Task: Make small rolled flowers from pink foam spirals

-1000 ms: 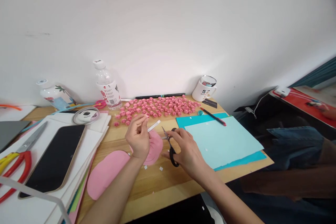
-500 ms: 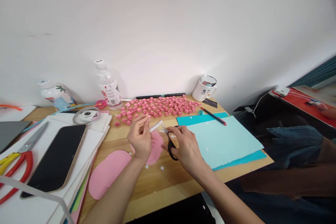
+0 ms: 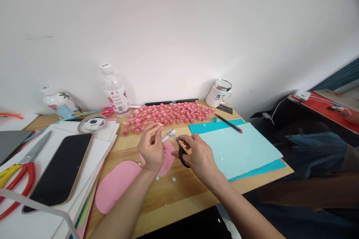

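My left hand (image 3: 150,149) is closed, pinching something small and pink at the fingertips, with a narrow white strip (image 3: 165,139) sticking out to the right. In my right hand (image 3: 199,155) are small scissors (image 3: 183,157) with black handles. Their blades lie across the strip near its right end, slightly parted. Beneath my hands are pink paper circles (image 3: 168,158), partly hidden by the left wrist. Larger pink paper rounds (image 3: 117,185) lie to the left, beside my forearm. Many rolled pink paper roses (image 3: 174,114) spread over the table behind my hands.
At left, a phone (image 3: 60,171) and large red-yellow scissors (image 3: 26,173) rest on stacked paper. A water bottle (image 3: 116,95) and a white mug (image 3: 217,95) stand by the wall. Pale blue sheets (image 3: 241,149) lie right. A person (image 3: 316,171) sits beyond the table's right edge.
The scissors have moved slightly left and up, so their blades now cross the white strip instead of standing at its tip. My left hand has barely shifted.
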A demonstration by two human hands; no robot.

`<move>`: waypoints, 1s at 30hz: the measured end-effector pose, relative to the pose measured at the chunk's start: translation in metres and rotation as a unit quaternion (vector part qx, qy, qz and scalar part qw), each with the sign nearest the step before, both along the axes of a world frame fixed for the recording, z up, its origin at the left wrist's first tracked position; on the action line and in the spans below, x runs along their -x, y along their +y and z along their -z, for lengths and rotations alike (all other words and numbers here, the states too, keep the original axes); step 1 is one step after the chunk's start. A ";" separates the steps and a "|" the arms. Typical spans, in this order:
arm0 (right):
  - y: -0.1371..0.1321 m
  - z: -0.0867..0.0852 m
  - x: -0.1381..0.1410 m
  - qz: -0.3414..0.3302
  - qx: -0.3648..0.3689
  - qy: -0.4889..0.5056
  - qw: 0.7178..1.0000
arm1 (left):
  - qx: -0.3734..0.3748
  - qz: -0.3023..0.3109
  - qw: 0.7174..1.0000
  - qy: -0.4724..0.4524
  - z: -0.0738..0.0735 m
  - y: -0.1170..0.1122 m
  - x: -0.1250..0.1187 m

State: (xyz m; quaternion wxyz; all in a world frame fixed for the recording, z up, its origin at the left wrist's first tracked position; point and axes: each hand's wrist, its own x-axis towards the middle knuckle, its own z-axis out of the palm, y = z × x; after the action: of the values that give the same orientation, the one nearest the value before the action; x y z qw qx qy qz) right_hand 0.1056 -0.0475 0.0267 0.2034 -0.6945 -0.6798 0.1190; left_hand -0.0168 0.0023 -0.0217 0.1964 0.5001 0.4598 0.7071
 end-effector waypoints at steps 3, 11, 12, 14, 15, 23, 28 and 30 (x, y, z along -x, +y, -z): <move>0.000 -0.001 0.000 0.006 0.007 0.009 1.000 | 0.009 0.001 1.000 0.001 0.001 0.000 0.000; 0.001 0.001 -0.009 -0.009 0.006 -0.011 1.000 | -0.018 -0.012 0.999 0.038 0.001 0.003 0.003; 0.000 0.002 -0.011 -0.012 0.002 -0.023 1.000 | -0.026 -0.010 0.999 0.047 0.001 0.003 0.002; 0.000 0.006 -0.016 -0.016 -0.006 -0.049 0.999 | -0.048 -0.006 0.997 0.067 0.001 0.001 0.001; 0.000 0.007 -0.018 -0.017 -0.009 -0.062 0.998 | -0.059 -0.003 0.995 0.078 0.001 0.001 0.000; 0.014 -0.003 -0.057 0.081 -0.026 -0.128 0.988 | -0.123 -0.021 0.979 0.162 0.003 0.007 0.007; 0.027 0.006 -0.094 -0.039 0.085 -0.195 0.976 | -0.105 0.067 0.963 0.239 0.008 0.005 0.004; 0.029 0.010 -0.103 -0.083 0.120 -0.210 0.967 | -0.083 0.103 0.957 0.258 0.009 0.003 0.001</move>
State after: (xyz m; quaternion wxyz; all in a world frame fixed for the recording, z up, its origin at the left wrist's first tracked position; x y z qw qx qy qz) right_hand 0.2088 -0.0187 0.0163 -0.0400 -0.6643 -0.7433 0.0676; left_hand -0.0183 0.0054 -0.0308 0.1003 0.7246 0.3805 0.5658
